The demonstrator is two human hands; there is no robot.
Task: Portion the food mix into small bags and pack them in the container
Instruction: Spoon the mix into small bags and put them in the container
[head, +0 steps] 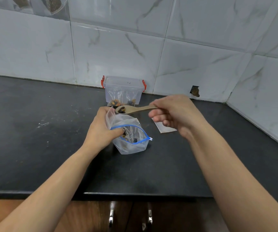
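Note:
A large clear zip bag (131,144) with a blue seal stands open on the black counter, a little dark and orange food mix inside. My left hand (101,129) grips a small clear bag (110,116) upright beside the large bag's mouth, thumb against the blue seal. My right hand (175,113) holds a wooden spoon (133,109) level, its bowl loaded with dark and orange pieces, right next to the small bag's top. Behind them a clear plastic container (123,89) with red clips stands at the wall, with filled small bags inside.
A flat white packet (164,128) lies on the counter under my right hand. The tiled wall meets the counter at the back and turns a corner at the right. A hole (195,91) shows in the wall tile. Cabinet handles (111,215) sit below the counter's front edge.

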